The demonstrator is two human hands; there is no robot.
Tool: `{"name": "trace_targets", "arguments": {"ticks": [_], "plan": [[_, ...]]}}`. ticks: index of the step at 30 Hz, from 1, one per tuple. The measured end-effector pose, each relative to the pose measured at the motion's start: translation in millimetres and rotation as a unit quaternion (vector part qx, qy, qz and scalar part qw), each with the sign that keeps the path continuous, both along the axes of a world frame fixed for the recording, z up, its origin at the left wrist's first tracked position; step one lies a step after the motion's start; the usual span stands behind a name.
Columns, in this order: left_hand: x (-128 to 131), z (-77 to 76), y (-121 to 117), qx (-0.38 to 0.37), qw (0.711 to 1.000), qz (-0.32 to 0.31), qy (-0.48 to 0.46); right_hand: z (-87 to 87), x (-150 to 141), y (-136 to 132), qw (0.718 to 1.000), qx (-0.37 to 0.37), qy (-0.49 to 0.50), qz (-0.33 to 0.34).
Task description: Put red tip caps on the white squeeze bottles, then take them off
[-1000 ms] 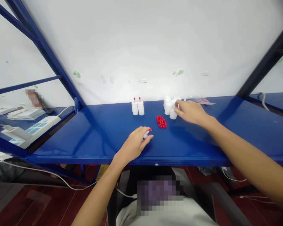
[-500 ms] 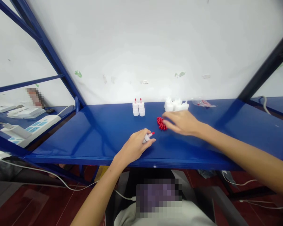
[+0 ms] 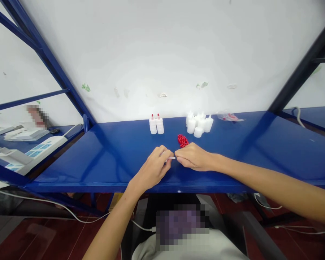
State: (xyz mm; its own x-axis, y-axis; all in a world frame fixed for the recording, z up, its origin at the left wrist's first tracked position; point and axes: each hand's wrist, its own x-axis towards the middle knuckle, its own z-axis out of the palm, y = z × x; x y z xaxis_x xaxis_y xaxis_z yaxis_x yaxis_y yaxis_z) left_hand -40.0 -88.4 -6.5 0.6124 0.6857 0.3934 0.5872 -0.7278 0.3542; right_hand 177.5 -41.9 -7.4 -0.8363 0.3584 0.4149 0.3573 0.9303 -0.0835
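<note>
My left hand [image 3: 157, 163] is closed around a small white squeeze bottle; its white nozzle [image 3: 171, 157] pokes out between thumb and fingers, the body mostly hidden. At the nozzle's tip, my right hand [image 3: 193, 156] is pinched shut over the red cap, which the fingers cover. Just behind the right hand lies a pile of small red caps [image 3: 182, 140]. Two white bottles with red caps [image 3: 156, 126] stand upright side by side farther back. Several white bottles without red caps [image 3: 199, 124] are grouped to their right, most upright.
A clear plastic bag with red marks [image 3: 231, 117] lies at the back right of the blue table [image 3: 119, 155]. Blue frame posts [image 3: 56, 68] rise at the sides. On the left are a white power strip [image 3: 42, 150] and white boxes [image 3: 27, 133].
My right hand has moved from the pile of red caps, left and nearer, to the nozzle, closing over its red tip. My left hand stays around the bottle.
</note>
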Motion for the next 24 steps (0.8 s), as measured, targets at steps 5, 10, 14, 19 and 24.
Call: {"name": "trace_targets", "arguments": {"ticks": [5, 10, 14, 19, 24], "plan": [[-1, -0.7, 2, -0.005, 1.000, 0.013, -0.024, 14.4, 23, 11, 0.991, -0.040, 0.003, -0.124], [0, -1.4, 2, -0.027, 0.999, 0.013, -0.010, 23.1, 41, 25, 0.945, -0.032, -0.141, -0.294], [-1, -1.2, 2, -0.041, 0.999, 0.021, 0.009, 15.3, 41, 31, 0.927, -0.045, -0.203, -0.312], [-1, -0.7, 2, -0.050, 0.998, 0.023, 0.017, 11.9, 44, 34, 0.932, -0.067, -0.190, -0.303], [-1, -2.0, 3, -0.048, 0.999, 0.023, 0.009, 13.4, 46, 36, 0.940, -0.107, -0.158, -0.282]]}}
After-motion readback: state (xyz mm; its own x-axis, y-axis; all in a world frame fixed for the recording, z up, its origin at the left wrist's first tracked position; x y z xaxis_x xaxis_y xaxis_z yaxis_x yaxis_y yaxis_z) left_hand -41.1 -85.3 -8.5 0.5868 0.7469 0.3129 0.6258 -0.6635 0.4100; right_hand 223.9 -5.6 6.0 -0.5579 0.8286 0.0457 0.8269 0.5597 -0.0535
